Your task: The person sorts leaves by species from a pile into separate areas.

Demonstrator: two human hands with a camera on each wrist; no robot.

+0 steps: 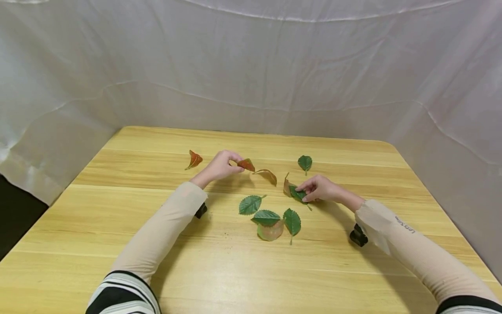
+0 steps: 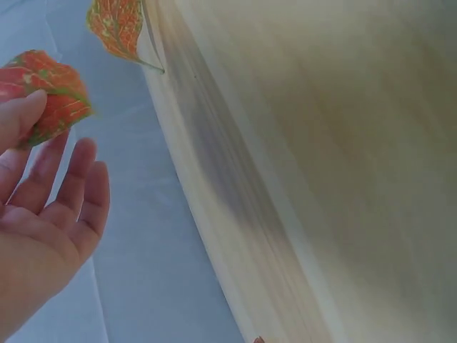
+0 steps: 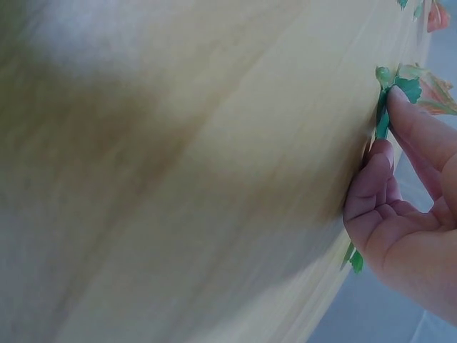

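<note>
White fabric drapes hang behind and beside a light wooden table [image 1: 353, 270], which serves as the landmark for everything here. Near its middle lie three green leaves [image 1: 266, 216] in a loose cluster, one of them overlapping a pale, translucent leaf [image 1: 270, 232]. Farther back on the table sit a curled brown leaf [image 1: 267, 174], a lone small green leaf [image 1: 304, 162] toward the back right, and a red-orange leaf [image 1: 194, 159] toward the back left.

The left hand [image 1: 220, 165] is raised just above the table's back half, thumb and forefinger pinching a red leaf [image 1: 246, 165] by its edge while the other fingers stay loosely extended. The right hand [image 1: 318, 189] rests on the table right of centre, its fingertips [image 3: 400, 100] pinching a dark green leaf [image 1: 297, 193] that lies partly over a brownish leaf [image 1: 287, 187].

The leaves look thin and light, so a pinch at the edge could probably slip or crease them, and lifting the green one might drag the brownish leaf beneath it along.
</note>
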